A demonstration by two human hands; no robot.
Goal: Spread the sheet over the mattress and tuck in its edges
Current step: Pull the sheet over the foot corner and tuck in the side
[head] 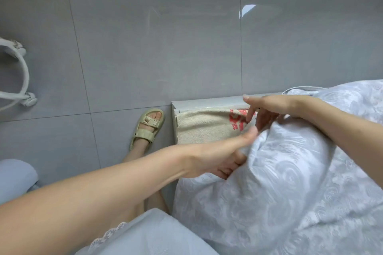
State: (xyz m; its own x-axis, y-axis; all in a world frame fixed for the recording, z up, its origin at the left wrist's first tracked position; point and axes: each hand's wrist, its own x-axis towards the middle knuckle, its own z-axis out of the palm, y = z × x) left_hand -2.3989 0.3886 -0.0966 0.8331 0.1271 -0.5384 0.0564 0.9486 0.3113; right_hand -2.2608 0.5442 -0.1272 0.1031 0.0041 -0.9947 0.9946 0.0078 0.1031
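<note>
A pale blue-white patterned sheet (290,172) lies bunched over the bed's corner at the right. Beside it the beige mattress (203,128) with red print shows bare, set inside a white bed frame (207,102). My left hand (219,155) grips a fold of the sheet at the mattress edge, thumb on top and fingers curled underneath. My right hand (267,107) reaches in from the right above the bunched sheet, its fingers bent down onto the cloth near the red print; whether it holds the cloth is hidden.
Grey floor tiles (145,47) fill the left and top. My foot in a beige sandal (148,128) stands next to the bed corner. A white chair base (18,80) with castors sits at the far left.
</note>
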